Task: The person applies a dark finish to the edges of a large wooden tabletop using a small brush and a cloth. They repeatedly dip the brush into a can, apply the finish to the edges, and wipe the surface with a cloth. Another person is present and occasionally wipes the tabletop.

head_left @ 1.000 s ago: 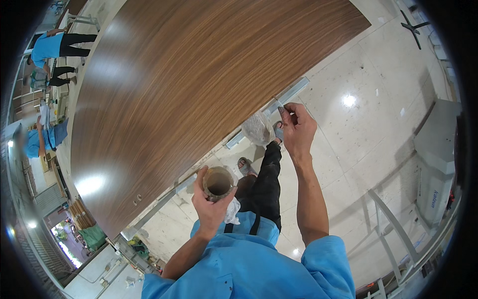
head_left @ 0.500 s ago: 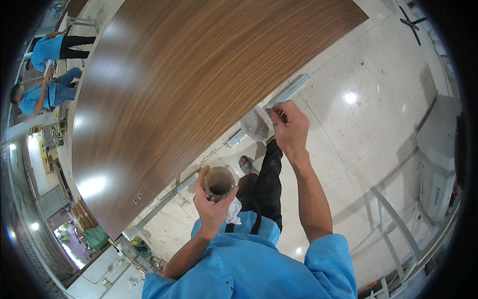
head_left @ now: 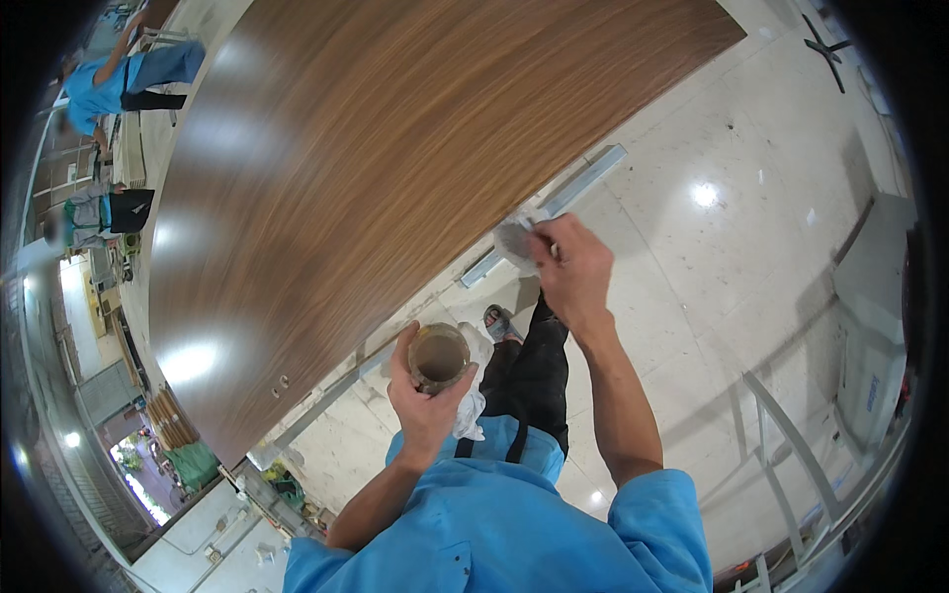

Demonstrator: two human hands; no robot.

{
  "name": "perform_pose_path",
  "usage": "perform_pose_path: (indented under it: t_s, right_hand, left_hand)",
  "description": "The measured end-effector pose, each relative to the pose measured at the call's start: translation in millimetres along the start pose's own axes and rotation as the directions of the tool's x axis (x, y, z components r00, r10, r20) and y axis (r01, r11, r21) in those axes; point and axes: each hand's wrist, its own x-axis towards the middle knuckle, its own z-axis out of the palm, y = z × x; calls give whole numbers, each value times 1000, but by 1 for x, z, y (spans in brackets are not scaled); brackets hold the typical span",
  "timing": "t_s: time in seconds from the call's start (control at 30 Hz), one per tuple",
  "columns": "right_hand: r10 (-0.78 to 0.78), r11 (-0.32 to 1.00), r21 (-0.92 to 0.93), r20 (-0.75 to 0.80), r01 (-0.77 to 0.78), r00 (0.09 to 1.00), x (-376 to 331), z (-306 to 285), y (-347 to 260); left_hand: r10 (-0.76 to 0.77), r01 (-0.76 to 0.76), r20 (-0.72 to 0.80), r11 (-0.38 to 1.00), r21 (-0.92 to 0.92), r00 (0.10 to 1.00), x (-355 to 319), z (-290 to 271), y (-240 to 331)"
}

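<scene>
My left hand [head_left: 420,420] is wrapped round an open cylindrical pot [head_left: 439,358] with a stained rim, held near the board's front edge. A crumpled white cloth [head_left: 469,415] hangs between that hand and my body. With its fingers pinched together, my right hand [head_left: 578,267] grips a crumpled translucent plastic bag [head_left: 514,242], somewhat blurred, beside the board's edge. In front of me lies a large brown wood-grain board [head_left: 395,148], glossy under the lights, with two small holes near its lower left corner. Neither hand visibly touches its top.
Metal bars [head_left: 588,178] stick out beneath the board. A grey cabinet-like machine [head_left: 870,306] and a metal rail frame [head_left: 791,435] stand at right, a black cross-shaped base [head_left: 828,54] at far right. Two people [head_left: 109,84] are beyond the board at left.
My right hand has shifted slightly down with the plastic bag, which looks more bunched. The left hand keeps its hold on the pot. The people at left have changed places and postures.
</scene>
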Motion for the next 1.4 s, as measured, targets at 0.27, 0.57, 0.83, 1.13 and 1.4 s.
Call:
perform_pose_path:
  t_s: [0.27, 0.57, 0.83, 1.13, 1.4]
  right_hand:
    - [-160, 976, -144, 55, 166, 986, -12, 13, -12]
    - [-166, 960, -225, 6, 163, 986, -15, 20, -14]
    - [-19, 964, -267, -141, -20, 990, -2, 9, -5]
    - [39, 986, -154, -145, -62, 989, -11, 16, -7]
    - [-160, 953, -275, -109, 125, 981, -9, 18, -6]
  left_hand:
    - [6, -6, -37, 1000, 7, 999, -2, -8, -7]
    - [20, -19, -58, 999, 27, 998, -7, -15, -18]
    - [7, -6, -71, 1000, 18, 997, -10, -16, -16]
    - [14, -13, -77, 1000, 17, 997, -8, -10, -13]
    - [-24, 25, -89, 1000, 8, 996, -10, -14, -19]
